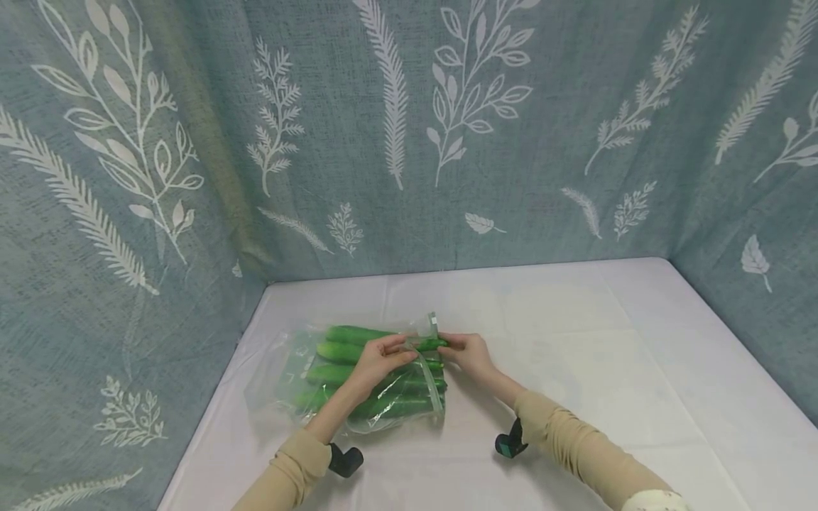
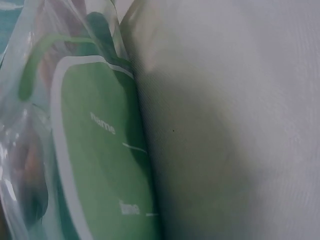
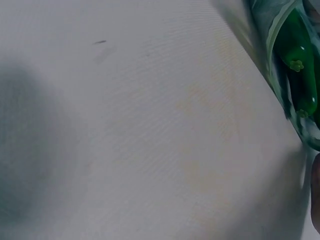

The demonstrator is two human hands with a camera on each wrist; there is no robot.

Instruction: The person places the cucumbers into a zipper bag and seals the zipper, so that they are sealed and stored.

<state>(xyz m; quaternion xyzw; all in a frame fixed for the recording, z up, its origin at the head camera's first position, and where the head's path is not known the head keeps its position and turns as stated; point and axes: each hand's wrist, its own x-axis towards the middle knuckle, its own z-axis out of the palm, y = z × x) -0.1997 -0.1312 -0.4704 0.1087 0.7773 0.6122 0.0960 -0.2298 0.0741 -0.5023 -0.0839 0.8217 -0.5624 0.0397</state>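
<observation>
Several green cucumbers (image 1: 341, 353) lie side by side in a clear plastic zip bag (image 1: 271, 387), its mouth facing right. My left hand (image 1: 377, 363) reaches over the bag and pinches the upper part of its mouth rim. At the same spot my right hand (image 1: 471, 355) pinches the stem end of a cucumber (image 1: 432, 344) near the top of the mouth. In the right wrist view, stem ends of cucumbers (image 3: 296, 52) show inside the open mouth, with a fingertip (image 3: 315, 192) below. The left wrist view shows the bag's green printed label (image 2: 102, 140).
A white cloth covers the table (image 1: 562, 341). Blue-green curtains (image 1: 409, 142) with white leaf prints hang behind it and at both sides. Dark wrist devices (image 1: 346, 460) sit on both forearms, below beige sleeves.
</observation>
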